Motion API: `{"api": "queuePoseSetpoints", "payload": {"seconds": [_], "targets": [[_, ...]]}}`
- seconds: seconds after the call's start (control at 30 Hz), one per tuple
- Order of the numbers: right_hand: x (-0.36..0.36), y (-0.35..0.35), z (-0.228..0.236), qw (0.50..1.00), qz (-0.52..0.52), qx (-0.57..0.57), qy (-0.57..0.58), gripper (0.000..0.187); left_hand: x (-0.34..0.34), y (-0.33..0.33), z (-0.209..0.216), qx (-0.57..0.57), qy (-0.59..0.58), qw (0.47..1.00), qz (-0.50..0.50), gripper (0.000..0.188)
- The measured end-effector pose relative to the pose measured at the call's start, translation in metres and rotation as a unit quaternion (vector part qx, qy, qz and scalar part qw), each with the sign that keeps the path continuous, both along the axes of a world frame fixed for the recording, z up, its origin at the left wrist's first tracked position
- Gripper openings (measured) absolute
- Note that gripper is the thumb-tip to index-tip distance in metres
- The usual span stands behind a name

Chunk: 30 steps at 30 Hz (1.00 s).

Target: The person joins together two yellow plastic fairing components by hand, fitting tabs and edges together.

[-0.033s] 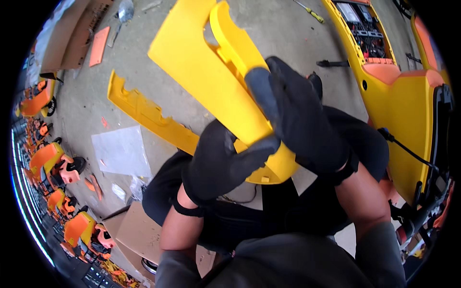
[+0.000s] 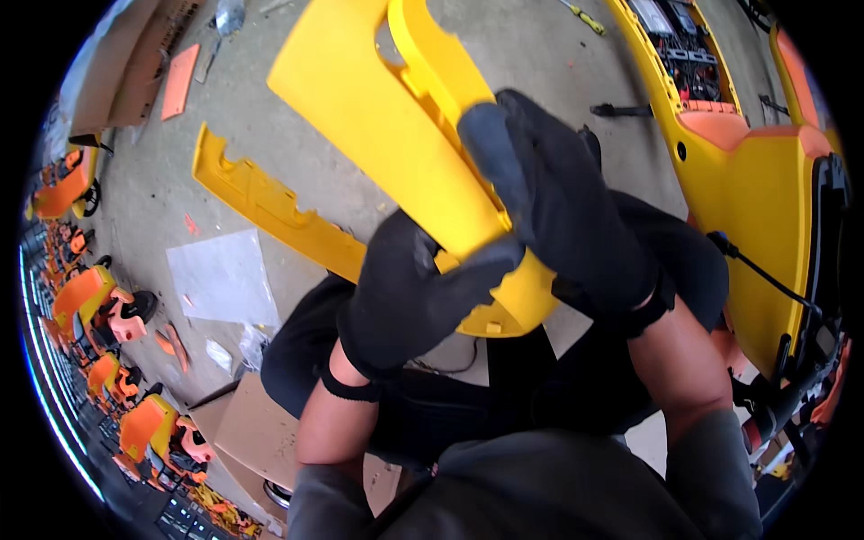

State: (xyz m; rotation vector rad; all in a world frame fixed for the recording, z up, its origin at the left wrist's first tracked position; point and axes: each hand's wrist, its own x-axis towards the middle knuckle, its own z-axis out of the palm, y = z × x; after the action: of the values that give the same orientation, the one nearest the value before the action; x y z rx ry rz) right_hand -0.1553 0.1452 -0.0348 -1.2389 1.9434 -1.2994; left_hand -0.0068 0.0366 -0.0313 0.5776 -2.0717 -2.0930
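Note:
A large yellow plastic panel [image 2: 355, 99], curved and with a raised slotted edge, is held up tilted over my lap. My left hand [image 2: 405, 292], in a black glove, grips its lower end, the thumb laid across the front and the other fingers partly hidden. Along the panel's right edge, my black-gloved right hand [image 2: 571, 211] is closed, its fingertips bent over the rim. A narrower yellow trim piece [image 2: 265, 205] with notched edges extends to the left, just beyond my left hand; its near end is hidden behind that hand.
A yellow and orange scooter body [image 2: 747, 198] with exposed wiring stands at right. On the floor are a screwdriver [image 2: 587, 20], an orange plate [image 2: 181, 83] and a clear plastic sheet [image 2: 223, 277]. A cardboard box [image 2: 261, 427] sits at lower left; more scooters [image 2: 85, 297] line the left.
The panel, my hands and the surroundings appear slightly farther up and left in the picture. Both hands keep the same hold.

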Motion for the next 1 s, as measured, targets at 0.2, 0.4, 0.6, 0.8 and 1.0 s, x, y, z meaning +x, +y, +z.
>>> {"api": "queuePoseSetpoints", "payload": {"seconds": [0.2, 0.4, 0.6, 0.8, 1.0], "targets": [[-0.011, -0.003, -0.025, 0.992, 0.021, -0.073, 0.096, 0.052, -0.004, 0.016, 0.000, 0.044, 0.008, 0.997, 0.069, 0.024], [-0.003, -0.009, -0.021, 0.997, -0.006, -0.068, 0.032, 0.045, 0.002, 0.013, 0.009, 0.050, -0.026, 0.995, 0.082, 0.032], [0.006, -0.017, -0.030, 0.979, -0.092, -0.174, -0.055, 0.032, 0.002, 0.015, 0.008, 0.005, -0.019, 0.995, 0.100, 0.036], [0.012, -0.013, -0.023, 0.980, -0.091, -0.150, -0.090, 0.034, -0.002, 0.018, 0.007, 0.020, -0.008, 0.990, 0.142, 0.034], [0.011, -0.023, -0.022, 0.956, -0.091, -0.253, -0.114, 0.038, -0.003, 0.008, -0.001, 0.058, 0.017, 0.983, 0.171, 0.030]]}}
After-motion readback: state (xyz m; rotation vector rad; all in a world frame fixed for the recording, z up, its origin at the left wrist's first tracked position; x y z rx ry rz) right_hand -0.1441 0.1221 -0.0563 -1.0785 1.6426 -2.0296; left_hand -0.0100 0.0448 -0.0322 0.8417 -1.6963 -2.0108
